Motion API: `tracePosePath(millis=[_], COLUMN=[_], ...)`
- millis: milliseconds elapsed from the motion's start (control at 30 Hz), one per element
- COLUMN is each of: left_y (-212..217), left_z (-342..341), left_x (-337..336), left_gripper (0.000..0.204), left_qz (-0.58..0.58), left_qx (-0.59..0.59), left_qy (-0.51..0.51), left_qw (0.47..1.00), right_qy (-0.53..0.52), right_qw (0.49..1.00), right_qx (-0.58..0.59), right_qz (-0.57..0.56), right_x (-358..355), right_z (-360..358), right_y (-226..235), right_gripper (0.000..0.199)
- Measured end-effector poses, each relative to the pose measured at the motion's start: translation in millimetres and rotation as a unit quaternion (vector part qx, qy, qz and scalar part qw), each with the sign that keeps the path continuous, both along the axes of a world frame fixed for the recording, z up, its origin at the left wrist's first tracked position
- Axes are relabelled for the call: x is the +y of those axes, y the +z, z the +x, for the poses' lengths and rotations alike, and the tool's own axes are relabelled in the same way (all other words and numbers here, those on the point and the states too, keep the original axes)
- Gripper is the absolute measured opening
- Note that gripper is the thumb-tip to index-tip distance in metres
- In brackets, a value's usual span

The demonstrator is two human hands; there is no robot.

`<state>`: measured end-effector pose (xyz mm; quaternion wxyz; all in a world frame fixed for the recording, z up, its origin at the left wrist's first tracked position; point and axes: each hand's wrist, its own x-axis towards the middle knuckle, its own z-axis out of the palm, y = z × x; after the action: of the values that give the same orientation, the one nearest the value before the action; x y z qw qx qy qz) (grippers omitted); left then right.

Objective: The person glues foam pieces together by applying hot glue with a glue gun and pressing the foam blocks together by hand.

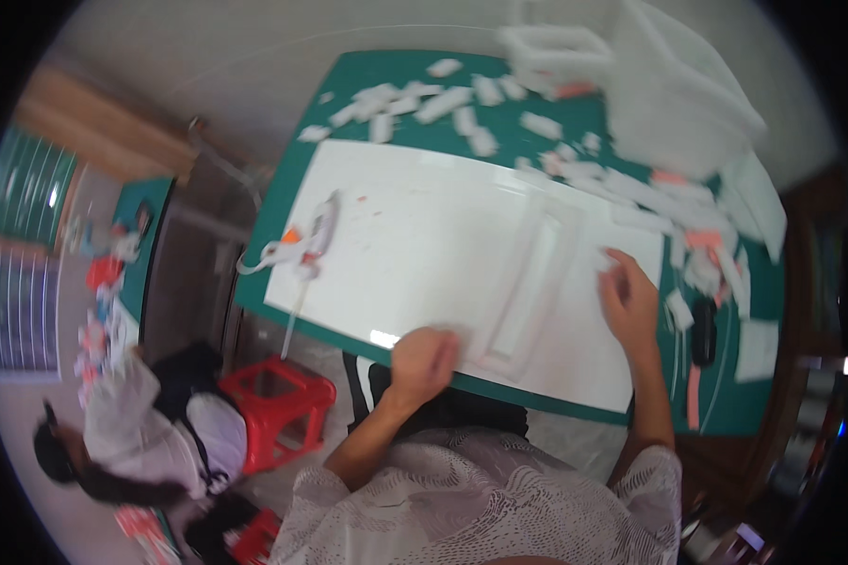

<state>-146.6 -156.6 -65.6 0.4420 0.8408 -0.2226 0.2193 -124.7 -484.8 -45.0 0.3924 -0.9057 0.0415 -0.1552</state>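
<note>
A long white rectangular frame [509, 299], foam-like, lies on the white board [396, 254] between my hands. My left hand [424, 365] is curled closed at the board's near edge, left of the frame's near end; blur hides what its fingers hold, if anything. To the right of the frame, my right hand [628, 299] is bent over the board with its fingers closed. A small white piece [602, 260] shows at its fingertips, too blurred to tell its kind. What looks like a white glue gun [322, 229] with an orange part lies on the board's left side.
White foam offcuts [443, 104] litter the green table [349, 71] at the back and right. A large white box-shaped piece [678, 94] stands back right. A black-handled tool [703, 331] lies at right. A person [160, 424] sits left, by a red stool [278, 400].
</note>
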Motion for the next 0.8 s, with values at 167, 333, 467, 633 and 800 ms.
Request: tracePosePath(millis=[167, 333, 467, 633, 800], left_y=[2, 2, -3, -10, -9], left_z=[-1, 1, 0, -1, 1], left_x=[5, 9, 15, 22, 29], left_gripper=[0.011, 0.012, 0.017, 0.012, 0.015], left_qz=[0.016, 0.012, -0.026, -0.083, -0.111], left_qx=[-0.049, -0.051, -0.067, -0.066, -0.069], left_qy=[-0.077, -0.131, -0.160, -0.191, -0.200], left_qw=[0.996, 0.990, 0.985, 0.976, 0.971], right_qy=[-0.025, 0.093, 0.143, 0.181, 0.137], right_qw=[1.000, 0.991, 0.978, 0.949, 0.959], right_qx=[0.003, 0.061, 0.147, 0.221, 0.176], right_qz=[0.014, 0.071, -0.035, -0.133, -0.178], right_x=[-5, 20, 62, 78, 98], right_z=[1, 3, 5, 8, -1], right_y=[-4, 27, 65, 81, 131], right_gripper=[0.035, 0.037, 0.035, 0.032, 0.032])
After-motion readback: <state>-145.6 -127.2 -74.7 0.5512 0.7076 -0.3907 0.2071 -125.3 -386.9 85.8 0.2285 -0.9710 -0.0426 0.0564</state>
